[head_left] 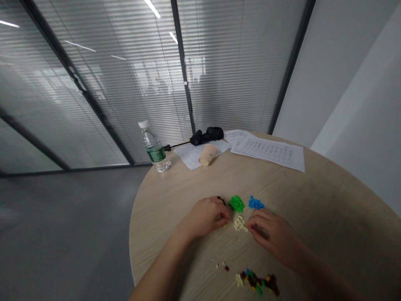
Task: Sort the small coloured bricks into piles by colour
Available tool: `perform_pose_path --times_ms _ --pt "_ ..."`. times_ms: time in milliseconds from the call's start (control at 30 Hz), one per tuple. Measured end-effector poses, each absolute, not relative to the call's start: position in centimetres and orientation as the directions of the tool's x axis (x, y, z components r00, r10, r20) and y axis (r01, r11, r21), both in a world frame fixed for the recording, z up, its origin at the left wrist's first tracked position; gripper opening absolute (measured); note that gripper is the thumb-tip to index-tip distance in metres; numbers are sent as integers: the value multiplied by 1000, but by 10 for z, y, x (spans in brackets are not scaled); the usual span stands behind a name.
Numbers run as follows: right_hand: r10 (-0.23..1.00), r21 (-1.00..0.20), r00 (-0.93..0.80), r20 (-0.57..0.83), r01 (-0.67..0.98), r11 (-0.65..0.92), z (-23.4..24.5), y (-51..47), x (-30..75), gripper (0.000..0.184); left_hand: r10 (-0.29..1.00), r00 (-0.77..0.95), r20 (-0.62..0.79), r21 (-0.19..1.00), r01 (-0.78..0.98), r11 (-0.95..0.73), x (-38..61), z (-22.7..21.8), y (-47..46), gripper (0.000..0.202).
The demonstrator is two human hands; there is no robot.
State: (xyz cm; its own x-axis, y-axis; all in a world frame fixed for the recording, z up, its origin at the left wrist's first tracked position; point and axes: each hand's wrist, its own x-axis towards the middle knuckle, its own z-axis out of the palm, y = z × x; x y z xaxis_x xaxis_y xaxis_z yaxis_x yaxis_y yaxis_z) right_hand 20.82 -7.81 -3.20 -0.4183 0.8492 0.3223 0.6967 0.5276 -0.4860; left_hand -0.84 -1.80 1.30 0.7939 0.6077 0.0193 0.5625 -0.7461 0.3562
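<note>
The left hand (205, 216), curled at a tiny dark plastic brick (222, 200), though I can't tell if it grips it, sits beside a bright green brick pile (236, 203), a cream brick pile (239, 223) and a blue brick pile (256, 203), apparently kept apart by colour, while the open right hand (271, 232) stays just off them, above a mixed-colour brick heap (258, 282).

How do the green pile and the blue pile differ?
The green pile is bigger and higher; the blue pile is flatter. The green pile lies nearer the left hand, the blue pile nearer the right hand. Both are heaps of small bricks on the wooden table.
</note>
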Motion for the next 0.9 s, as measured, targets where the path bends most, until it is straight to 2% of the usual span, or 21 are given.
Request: perform_pose_path --times_ms 133,267,433,533,633,767,900 --pt "863 -431 -367 346 755 494 -34 -77 211 13 621 783 10 357 578 -734 -9 12 -17 9" --pt "850 -408 -415 323 750 521 -38 -76 211 12 620 785 2 360 578 -733 -8 14 -18 6" --pt "849 -403 -402 343 753 520 -40 -75 209 13 554 832 -33 425 513 -745 -5 17 -23 4" --pt "820 -452 -481 310 684 572 -35 -81 206 13 481 872 -90 493 458 -739 -3 18 -28 9" --pt "745 -544 -636 201 560 624 -26 -91 198 13 417 896 -152 529 430 -732 -3 19 -32 8" --pt "683 -620 -718 134 477 623 -19 -101 187 13 475 860 -186 507 498 -703 -6 18 -31 10" --pt "687 -652 -723 72 487 581 -15 -101 188 12 486 844 -227 511 528 -679 -10 17 -27 10"
